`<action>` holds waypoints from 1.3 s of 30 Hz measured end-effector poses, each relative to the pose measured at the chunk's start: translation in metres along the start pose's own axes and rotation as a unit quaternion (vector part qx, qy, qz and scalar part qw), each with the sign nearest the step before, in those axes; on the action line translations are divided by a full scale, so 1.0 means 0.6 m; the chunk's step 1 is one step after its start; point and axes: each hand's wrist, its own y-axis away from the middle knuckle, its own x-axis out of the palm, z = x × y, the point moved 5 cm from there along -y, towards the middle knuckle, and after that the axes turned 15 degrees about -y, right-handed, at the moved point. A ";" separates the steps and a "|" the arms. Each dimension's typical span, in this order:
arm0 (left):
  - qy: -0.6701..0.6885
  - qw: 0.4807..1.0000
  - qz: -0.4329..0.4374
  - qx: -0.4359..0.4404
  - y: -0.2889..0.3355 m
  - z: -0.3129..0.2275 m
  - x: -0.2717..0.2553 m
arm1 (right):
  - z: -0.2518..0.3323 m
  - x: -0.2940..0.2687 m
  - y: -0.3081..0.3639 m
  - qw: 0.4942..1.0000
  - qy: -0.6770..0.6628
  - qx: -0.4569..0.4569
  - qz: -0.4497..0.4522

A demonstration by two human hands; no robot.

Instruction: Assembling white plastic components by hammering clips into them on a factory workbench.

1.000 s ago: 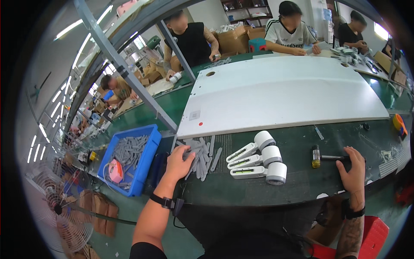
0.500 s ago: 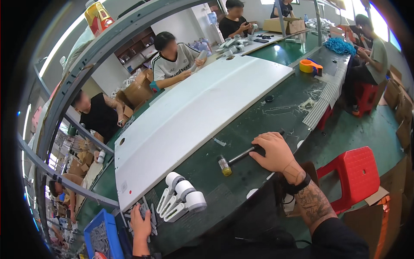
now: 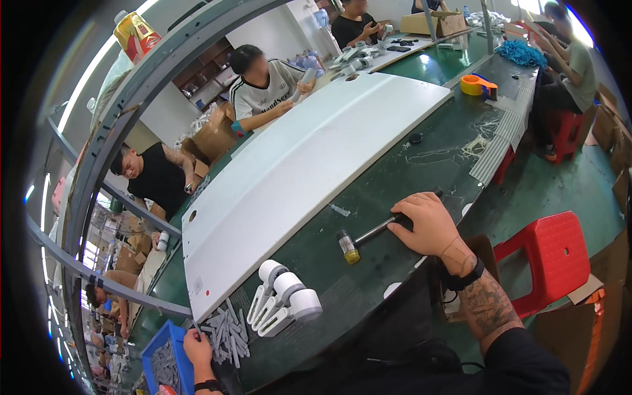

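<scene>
Left hand point(image 3: 198, 351) shifted leftward | grey strips point(image 3: 229, 337) just right of curled fingers point(image 3: 193, 339) (hold unclear)

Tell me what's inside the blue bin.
Inside the blue bin lie loose gray strips and, at the picture's lower edge, part of a reddish thing. The bin's floor beneath the strips is covered; its near end is out of frame.

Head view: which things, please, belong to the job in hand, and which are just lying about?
Likely the job's:
hammer, under the right hand
grey strips, beside the left hand
white-and-grey parts
blue bin

Seemingly just lying about:
orange tape dispenser
red stool
</scene>
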 end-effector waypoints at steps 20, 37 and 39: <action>0.384 0.900 0.145 0.143 0.248 -0.324 -0.145 | 0.027 0.024 -0.014 0.994 0.111 0.016 0.003; 0.299 0.893 -0.016 0.336 0.232 -0.446 -0.135 | 0.025 0.021 -0.009 0.977 0.203 0.054 0.042; 0.283 0.901 -0.046 0.325 0.240 -0.452 -0.123 | 0.020 0.014 0.000 0.974 0.149 0.159 0.064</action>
